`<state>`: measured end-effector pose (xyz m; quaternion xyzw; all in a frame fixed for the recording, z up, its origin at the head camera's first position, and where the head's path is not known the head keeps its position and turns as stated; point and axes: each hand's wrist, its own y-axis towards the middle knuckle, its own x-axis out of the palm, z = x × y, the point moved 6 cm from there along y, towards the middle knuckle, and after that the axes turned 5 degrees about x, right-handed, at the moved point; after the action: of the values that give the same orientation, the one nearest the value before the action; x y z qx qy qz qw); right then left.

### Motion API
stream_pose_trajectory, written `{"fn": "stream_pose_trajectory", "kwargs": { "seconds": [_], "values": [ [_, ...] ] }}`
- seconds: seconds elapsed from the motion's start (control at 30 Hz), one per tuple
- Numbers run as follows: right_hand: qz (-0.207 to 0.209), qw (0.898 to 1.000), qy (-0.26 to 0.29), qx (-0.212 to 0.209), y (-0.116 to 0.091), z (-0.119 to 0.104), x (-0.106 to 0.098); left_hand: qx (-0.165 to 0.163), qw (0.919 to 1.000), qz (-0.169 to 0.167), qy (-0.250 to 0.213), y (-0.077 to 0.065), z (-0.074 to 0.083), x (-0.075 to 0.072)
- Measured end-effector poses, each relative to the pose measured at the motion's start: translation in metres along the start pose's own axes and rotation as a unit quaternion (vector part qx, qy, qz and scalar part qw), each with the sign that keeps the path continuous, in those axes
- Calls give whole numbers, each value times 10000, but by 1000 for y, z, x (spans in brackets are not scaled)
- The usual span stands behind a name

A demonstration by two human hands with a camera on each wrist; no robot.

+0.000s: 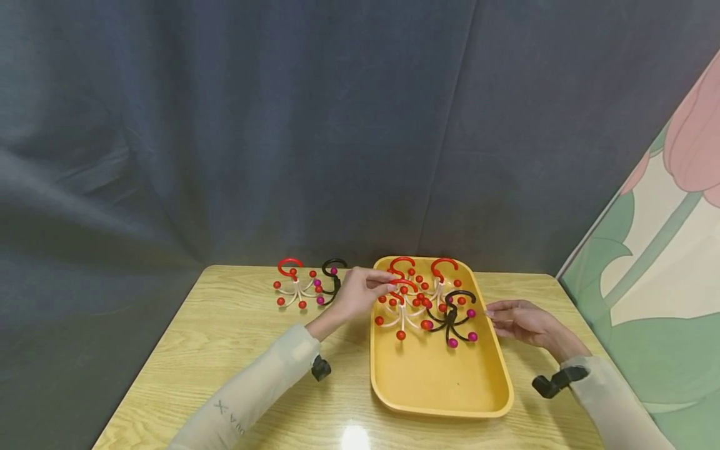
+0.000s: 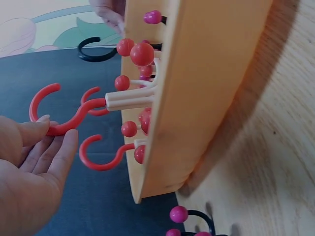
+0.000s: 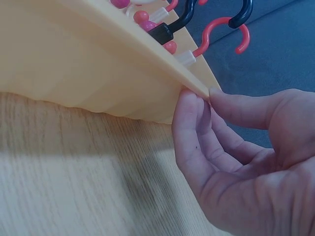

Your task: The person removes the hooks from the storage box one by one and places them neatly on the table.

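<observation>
My left hand (image 1: 360, 292) pinches the red hook of a white multi-arm hanger (image 2: 125, 99) tipped with red balls. That hanger is over the left part of a yellow tray (image 1: 439, 381); whether it touches the bottom I cannot tell. Behind it in the tray stand other red-hooked white hangers (image 1: 445, 262), partly hidden. A black hanger (image 1: 451, 317) with magenta balls stands in the tray to their right. My right hand (image 1: 525, 320) holds the tray's right rim between thumb and fingers, plain in the right wrist view.
Left of the tray, on the wooden table (image 1: 225, 337), stand another red-hooked white hanger (image 1: 297, 287) and a black hanger (image 1: 336, 284), partly behind my left hand. A dark curtain (image 1: 315, 156) hangs along the back edge. A flower-patterned surface (image 1: 664, 300) borders the right side.
</observation>
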<state>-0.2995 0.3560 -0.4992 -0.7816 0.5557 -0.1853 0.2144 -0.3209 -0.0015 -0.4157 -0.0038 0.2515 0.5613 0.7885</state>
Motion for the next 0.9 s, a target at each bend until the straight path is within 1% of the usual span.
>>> {"fn": "stream_pose_trajectory", "kwargs": {
  "seconds": [0.17, 0.37, 0.47, 0.63, 0.77, 0.9],
  "values": [
    [-17, 10000, -14, -20, 2, 2, 0, 162, 9998, 29, -121, -2, 9, -8],
    [17, 10000, -9, 3, 2, 2, 0, 387, 9992, 73, 115, -8, 19, -20],
    [-9, 10000, 7, -7, 2, 2, 0, 460, 9988, 142, 101, -13, 24, -29],
    [-75, 10000, 26, -42, 2, 1, 1, 511, 9984, 195, 137, -21, 26, -43],
    [-118, 9999, 51, -53, 2, 2, 1, 517, 9977, 271, 334, -27, 25, -55],
    [-114, 9999, 47, -68, 1, 1, 1, 595, 9962, 364, 522, -33, 25, -66]
  ]
}}
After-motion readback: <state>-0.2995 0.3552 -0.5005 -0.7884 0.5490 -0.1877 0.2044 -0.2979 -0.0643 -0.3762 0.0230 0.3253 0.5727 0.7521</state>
